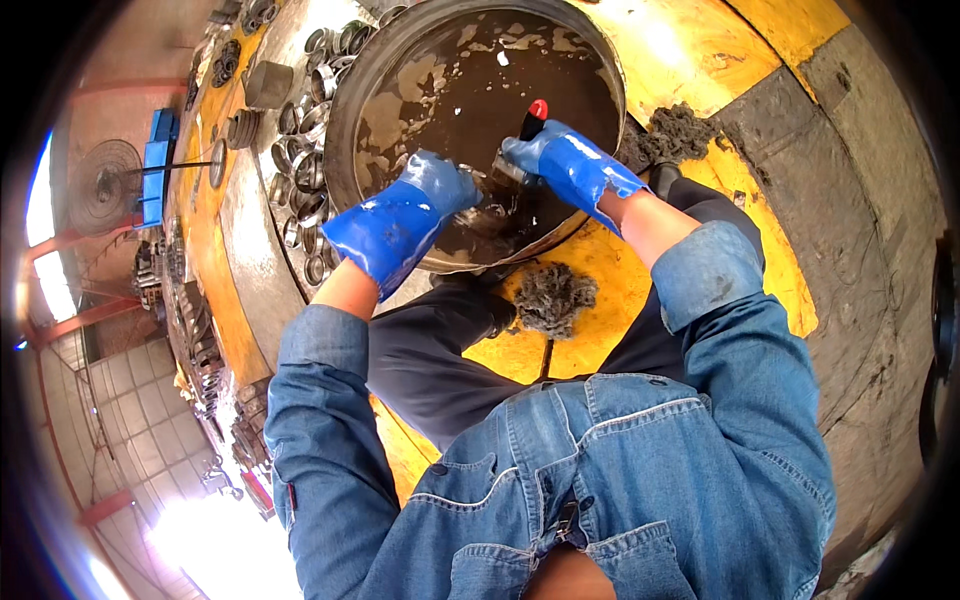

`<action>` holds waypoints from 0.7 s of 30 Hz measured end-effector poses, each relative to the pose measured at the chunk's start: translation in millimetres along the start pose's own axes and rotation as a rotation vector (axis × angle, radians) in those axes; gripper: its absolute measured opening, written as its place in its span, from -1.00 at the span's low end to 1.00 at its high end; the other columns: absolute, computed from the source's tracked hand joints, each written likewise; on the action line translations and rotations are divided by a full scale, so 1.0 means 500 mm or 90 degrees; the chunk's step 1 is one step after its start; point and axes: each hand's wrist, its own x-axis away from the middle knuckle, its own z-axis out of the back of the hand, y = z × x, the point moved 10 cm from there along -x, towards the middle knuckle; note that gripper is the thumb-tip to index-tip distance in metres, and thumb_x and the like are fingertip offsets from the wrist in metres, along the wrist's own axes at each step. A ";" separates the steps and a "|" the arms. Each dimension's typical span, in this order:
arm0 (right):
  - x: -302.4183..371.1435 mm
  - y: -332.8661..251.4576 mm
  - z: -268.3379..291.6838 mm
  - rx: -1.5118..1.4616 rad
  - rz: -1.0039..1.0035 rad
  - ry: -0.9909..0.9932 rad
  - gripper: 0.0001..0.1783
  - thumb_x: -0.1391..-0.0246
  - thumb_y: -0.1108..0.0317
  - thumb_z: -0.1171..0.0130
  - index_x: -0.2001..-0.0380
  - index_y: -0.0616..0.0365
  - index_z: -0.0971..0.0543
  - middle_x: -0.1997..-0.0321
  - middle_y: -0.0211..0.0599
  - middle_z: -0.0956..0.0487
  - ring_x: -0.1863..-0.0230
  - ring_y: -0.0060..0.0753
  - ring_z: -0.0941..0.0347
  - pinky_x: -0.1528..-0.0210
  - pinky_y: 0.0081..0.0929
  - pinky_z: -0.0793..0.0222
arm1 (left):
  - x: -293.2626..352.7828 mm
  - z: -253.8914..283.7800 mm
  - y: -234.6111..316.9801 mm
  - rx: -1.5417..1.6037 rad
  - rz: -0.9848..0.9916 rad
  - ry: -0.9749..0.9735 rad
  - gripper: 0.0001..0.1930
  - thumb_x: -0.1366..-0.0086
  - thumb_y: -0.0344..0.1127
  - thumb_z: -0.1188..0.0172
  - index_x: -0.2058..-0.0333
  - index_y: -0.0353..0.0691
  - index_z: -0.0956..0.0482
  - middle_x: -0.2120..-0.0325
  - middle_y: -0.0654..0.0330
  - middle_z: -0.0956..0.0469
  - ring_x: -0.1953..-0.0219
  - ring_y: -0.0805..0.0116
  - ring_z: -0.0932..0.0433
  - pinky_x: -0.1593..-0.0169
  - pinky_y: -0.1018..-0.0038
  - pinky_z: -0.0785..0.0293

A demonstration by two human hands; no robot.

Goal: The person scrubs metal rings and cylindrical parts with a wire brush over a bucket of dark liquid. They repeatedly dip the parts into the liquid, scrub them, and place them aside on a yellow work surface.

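Observation:
A large round metal tub (342,150) of dark, scummy liquid stands in front of me. Both my hands wear long blue rubber gloves and are over the liquid. In my right hand (540,150) is a brush (533,120) with a black handle and red end, its handle pointing up and its lower part near the surface. My left hand (445,185) is closed beside it, low at the liquid. Something shiny and metallic shows at its fingertips, too hidden to name.
Many metal rings (300,170) lie piled left of the tub. Grey fibre wads (555,300) sit on the yellow floor (640,270) between my legs, and another dark wad (680,135) lies right of the tub. A pedestal fan (105,187) and a blue box (157,165) are at far left.

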 end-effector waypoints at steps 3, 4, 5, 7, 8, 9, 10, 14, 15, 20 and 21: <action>-0.003 0.022 -0.040 0.054 -0.034 -0.017 -0.49 -0.17 -0.04 -0.26 0.29 0.31 -0.67 0.42 -0.07 -0.65 0.36 -0.19 -0.55 0.22 -0.23 -0.44 | 0.036 0.030 0.031 -0.096 -0.110 0.368 -0.93 -0.08 -0.27 -0.30 0.47 -0.07 -0.61 0.49 0.18 -0.64 0.27 0.15 -0.68 0.31 0.17 -0.53; -0.002 0.026 -0.045 0.087 -0.045 -0.012 -0.48 -0.19 -0.05 -0.25 0.32 0.31 -0.66 0.48 -0.14 -0.61 0.42 -0.30 -0.49 0.26 -0.26 -0.41 | 0.057 0.064 0.045 -0.105 -0.154 0.457 -0.91 -0.04 -0.27 -0.31 0.49 -0.07 -0.59 0.52 0.19 -0.61 0.29 0.16 -0.67 0.34 0.17 -0.50; -0.017 0.041 -0.059 0.077 -0.026 -0.037 -0.51 -0.16 -0.04 -0.25 0.31 0.29 -0.66 0.46 -0.11 -0.63 0.40 -0.28 -0.51 0.24 -0.23 -0.42 | 0.063 0.068 0.065 -0.181 -0.198 0.383 -0.95 -0.05 -0.29 -0.29 0.48 -0.05 -0.62 0.44 0.23 -0.66 0.15 0.18 -0.69 0.26 0.20 -0.55; -0.028 0.055 -0.078 0.112 -0.005 -0.048 -0.51 -0.16 -0.03 -0.25 0.30 0.29 -0.67 0.45 -0.08 -0.64 0.40 -0.25 -0.52 0.24 -0.22 -0.42 | 0.059 0.082 0.051 -0.144 -0.125 0.393 -0.90 -0.12 -0.30 -0.27 0.35 -0.04 -0.66 0.26 0.19 -0.70 0.01 0.15 -0.66 0.13 0.19 -0.58; -0.033 0.059 -0.085 0.129 0.006 -0.053 -0.51 -0.16 -0.03 -0.25 0.29 0.28 -0.67 0.44 -0.06 -0.65 0.40 -0.24 -0.53 0.23 -0.21 -0.43 | 0.061 0.097 0.042 -0.127 -0.089 0.398 -0.86 -0.15 -0.30 -0.26 0.28 -0.03 -0.68 0.17 0.17 -0.72 -0.06 0.13 -0.65 0.06 0.19 -0.59; -0.047 0.069 -0.092 0.143 -0.019 -0.064 -0.50 -0.16 -0.04 -0.26 0.25 0.29 -0.68 0.41 -0.03 -0.67 0.39 -0.19 -0.55 0.21 -0.20 -0.45 | 0.081 0.095 0.015 -0.058 -0.036 0.360 -0.71 -0.31 -0.30 -0.20 0.01 -0.01 -0.66 -0.12 0.16 -0.64 -0.22 0.05 -0.57 -0.17 0.19 -0.55; -0.044 0.057 -0.098 0.137 0.005 -0.066 -0.51 -0.13 -0.02 -0.26 0.21 0.26 -0.69 0.36 0.00 -0.69 0.33 -0.09 -0.59 0.18 -0.18 -0.47 | 0.071 0.071 -0.024 0.044 0.087 0.298 -0.57 -0.33 -0.28 -0.23 -0.19 -0.04 -0.57 -0.23 0.14 -0.57 -0.28 0.05 -0.52 -0.28 0.21 -0.49; -0.012 0.029 -0.111 0.199 0.040 -0.061 -0.55 -0.09 0.01 -0.25 0.13 0.15 -0.72 0.24 0.11 -0.71 0.15 0.25 -0.64 0.09 -0.06 -0.53 | 0.171 -0.016 -0.114 0.501 0.464 0.462 -0.49 -0.24 -0.29 -0.37 -0.17 -0.21 -0.56 -0.04 0.04 -0.68 0.01 0.10 -0.69 -0.18 0.29 -0.59; -0.008 0.016 -0.128 0.222 0.055 -0.060 -0.55 -0.10 0.01 -0.25 0.13 0.14 -0.72 0.23 0.12 -0.71 0.13 0.28 -0.63 0.08 -0.05 -0.53 | 0.175 -0.123 -0.125 0.820 0.471 0.502 -0.48 -0.27 -0.22 -0.37 -0.19 -0.23 -0.55 -0.01 0.07 -0.68 0.05 0.16 -0.69 -0.08 0.35 -0.62; -0.016 0.025 -0.144 0.344 0.089 -0.046 -0.61 -0.12 0.03 -0.23 0.19 0.09 -0.76 0.21 0.08 -0.72 0.14 0.25 -0.65 0.07 -0.01 -0.56 | 0.102 -0.162 0.009 1.461 0.448 0.254 -0.43 -0.39 -0.10 -0.37 -0.23 -0.32 -0.48 0.08 0.08 -0.65 0.22 0.34 -0.67 0.23 0.38 -0.64; -0.025 0.029 -0.140 0.356 0.106 -0.028 -0.64 -0.10 0.08 -0.26 0.22 0.10 -0.77 0.23 0.07 -0.72 0.17 0.21 -0.67 0.11 -0.03 -0.58 | 0.072 -0.147 0.024 1.464 0.400 0.279 -0.44 -0.42 -0.09 -0.34 -0.24 -0.28 -0.48 0.07 0.07 -0.65 0.18 0.30 -0.68 0.19 0.35 -0.66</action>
